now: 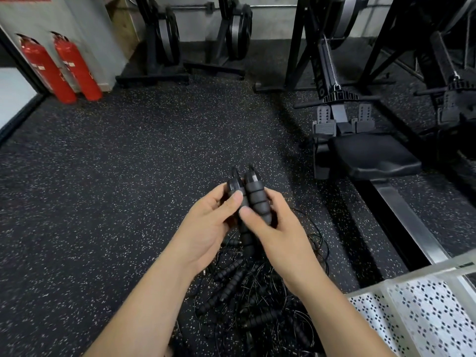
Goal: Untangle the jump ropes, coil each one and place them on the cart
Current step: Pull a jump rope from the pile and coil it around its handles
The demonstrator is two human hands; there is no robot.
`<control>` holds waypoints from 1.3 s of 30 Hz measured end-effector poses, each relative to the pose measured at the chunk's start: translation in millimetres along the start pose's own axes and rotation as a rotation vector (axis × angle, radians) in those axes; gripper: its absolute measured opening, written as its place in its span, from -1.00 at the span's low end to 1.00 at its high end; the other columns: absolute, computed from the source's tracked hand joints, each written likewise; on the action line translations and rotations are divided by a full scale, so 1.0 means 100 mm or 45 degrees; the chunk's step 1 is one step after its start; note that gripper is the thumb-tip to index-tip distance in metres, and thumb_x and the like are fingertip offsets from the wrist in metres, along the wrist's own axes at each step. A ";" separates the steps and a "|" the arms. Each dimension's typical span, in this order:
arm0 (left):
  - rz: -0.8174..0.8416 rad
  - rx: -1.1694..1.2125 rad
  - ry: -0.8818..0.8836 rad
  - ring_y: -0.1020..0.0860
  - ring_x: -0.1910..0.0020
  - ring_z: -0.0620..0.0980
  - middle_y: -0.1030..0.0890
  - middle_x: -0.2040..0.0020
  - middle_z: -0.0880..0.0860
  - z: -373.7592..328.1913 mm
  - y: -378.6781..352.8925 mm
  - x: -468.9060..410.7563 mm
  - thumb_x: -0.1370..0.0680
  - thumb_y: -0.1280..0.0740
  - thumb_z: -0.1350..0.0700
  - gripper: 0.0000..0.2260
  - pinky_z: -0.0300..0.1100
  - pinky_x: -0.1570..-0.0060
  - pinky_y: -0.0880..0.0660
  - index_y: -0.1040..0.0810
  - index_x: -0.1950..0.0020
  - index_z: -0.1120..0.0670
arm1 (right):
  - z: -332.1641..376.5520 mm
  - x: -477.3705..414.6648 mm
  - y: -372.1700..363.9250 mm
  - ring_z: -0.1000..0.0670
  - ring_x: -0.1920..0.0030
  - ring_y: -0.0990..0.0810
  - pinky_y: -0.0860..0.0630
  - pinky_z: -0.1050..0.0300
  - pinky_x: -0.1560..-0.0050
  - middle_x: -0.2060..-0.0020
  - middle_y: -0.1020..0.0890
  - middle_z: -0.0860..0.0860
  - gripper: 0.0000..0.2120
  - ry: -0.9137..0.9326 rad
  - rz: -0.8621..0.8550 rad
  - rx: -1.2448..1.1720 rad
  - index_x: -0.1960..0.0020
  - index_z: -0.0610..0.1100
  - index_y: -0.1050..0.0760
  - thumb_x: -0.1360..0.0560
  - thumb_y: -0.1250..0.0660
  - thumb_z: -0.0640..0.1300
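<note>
Floor (123, 161) of speckled rubber under tangled jump ropes (231, 282), rowing machine (373, 155) beside.

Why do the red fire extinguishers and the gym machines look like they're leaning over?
In the head view the wide lens bends the edges, so the fire extinguishers and rowing machine tilt; the middle looks straight, where the left hand and right hand grip the jump rope handles, fairly sharp; the thin black rope pile nearly vanishes against the dark floor.
</note>
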State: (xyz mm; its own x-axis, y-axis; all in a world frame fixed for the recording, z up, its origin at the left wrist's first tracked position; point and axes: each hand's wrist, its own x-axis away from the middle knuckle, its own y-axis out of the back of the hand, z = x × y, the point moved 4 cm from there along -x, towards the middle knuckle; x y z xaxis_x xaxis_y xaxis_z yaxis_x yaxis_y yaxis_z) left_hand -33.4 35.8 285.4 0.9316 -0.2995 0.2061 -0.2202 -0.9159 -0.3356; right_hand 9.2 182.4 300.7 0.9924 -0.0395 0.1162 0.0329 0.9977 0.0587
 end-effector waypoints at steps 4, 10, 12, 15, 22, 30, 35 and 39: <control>-0.069 -0.093 0.004 -0.67 -0.25 0.14 -0.70 -0.29 0.19 -0.07 0.02 0.03 -0.71 -0.35 0.05 -0.75 0.20 -0.18 -0.64 -0.66 -0.35 0.09 | -0.03 -0.01 -0.03 -0.11 -0.01 -0.78 -0.74 -0.19 0.01 -0.16 -0.76 0.04 -0.30 -0.073 0.225 -0.058 -0.48 0.30 -0.42 -0.53 -0.59 -0.23; -0.531 -0.852 -0.297 -0.49 -0.41 -0.31 -0.56 -0.41 -0.33 -0.30 0.31 0.04 -0.75 -0.13 -0.23 -0.65 -0.03 -0.52 -0.39 -0.55 -0.46 -0.28 | -0.02 -0.07 0.21 -0.08 0.23 -0.67 -0.58 -0.01 0.31 0.06 -0.73 -0.13 -0.60 -0.231 0.316 0.172 -0.24 -0.04 -0.52 -0.50 -0.57 -0.29; -0.451 -0.666 -0.320 -0.49 -0.43 -0.28 -0.62 -0.37 -0.30 -0.32 0.32 0.04 -0.78 -0.12 -0.09 -0.67 0.00 -0.55 -0.34 -0.66 -0.34 -0.24 | 0.02 -0.02 0.24 -0.08 0.21 -0.64 -0.54 0.00 0.32 0.13 -0.69 -0.13 -0.65 -0.282 0.486 0.183 -0.21 -0.16 -0.52 -0.50 -0.56 -0.31; -0.328 -0.404 -0.242 -0.64 -0.29 -0.04 -0.76 -0.18 -0.04 -0.27 0.26 0.01 -0.78 -0.16 -0.08 -0.61 0.23 -0.53 -0.37 -0.77 -0.03 -0.03 | 0.15 0.07 0.21 -0.09 0.17 -0.60 -0.49 0.03 0.33 0.13 -0.66 -0.10 -0.61 -0.267 0.714 0.069 -0.29 -0.21 -0.54 -0.51 -0.54 -0.38; -0.413 -0.398 -0.080 -0.38 0.44 -0.08 -0.48 0.41 -0.02 -0.11 0.04 0.01 -0.81 -0.09 -0.08 -0.39 -0.15 0.33 -0.36 -0.58 0.41 -0.10 | 0.42 0.11 0.20 -0.02 0.22 -0.55 -0.52 0.09 0.24 0.11 -0.71 -0.06 -0.38 -0.040 0.647 -0.299 -0.38 -0.15 -0.54 -0.44 -0.45 -0.61; -0.271 -0.768 0.114 -0.54 0.24 -0.19 -0.58 0.28 -0.20 0.19 -0.07 0.00 -0.70 -0.31 0.28 -0.62 -0.07 0.05 -0.62 -0.54 0.17 -0.16 | 0.31 0.03 0.15 -0.09 0.19 -0.61 -0.61 -0.05 0.23 0.00 -0.63 -0.29 -0.56 0.103 0.300 0.011 -0.18 -0.11 -0.54 -0.40 -0.49 -0.46; -0.257 -0.863 0.120 -0.48 0.35 -0.13 -0.50 0.37 -0.12 0.12 -0.14 0.05 -0.75 -0.15 -0.13 -0.59 -0.13 0.11 -0.51 -0.50 0.27 -0.11 | 0.28 -0.01 0.27 -0.25 0.17 -0.62 -0.56 -0.06 0.25 -0.02 -0.70 -0.27 -0.55 0.089 0.265 -0.064 -0.22 -0.19 -0.47 -0.43 -0.48 -0.50; -0.143 -0.938 0.089 -0.53 0.33 0.13 -0.54 0.40 -0.09 0.13 -0.18 0.03 -0.67 -0.08 -0.25 -0.57 0.22 0.04 -0.58 -0.53 0.20 -0.04 | 0.26 -0.02 0.23 -0.15 0.07 -0.67 -0.50 -0.02 0.28 -0.18 -0.72 -0.21 -0.51 0.042 0.279 -0.252 -0.32 -0.22 -0.42 -0.48 -0.41 -0.53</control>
State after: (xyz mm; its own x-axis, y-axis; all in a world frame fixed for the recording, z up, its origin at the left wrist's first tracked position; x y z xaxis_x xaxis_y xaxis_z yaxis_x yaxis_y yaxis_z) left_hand -23.0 54.3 280.3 0.9447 -0.1872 0.2693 -0.2844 -0.8763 0.3887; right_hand 4.8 204.2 327.6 0.9817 0.1765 0.0722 -0.1634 0.9737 -0.1591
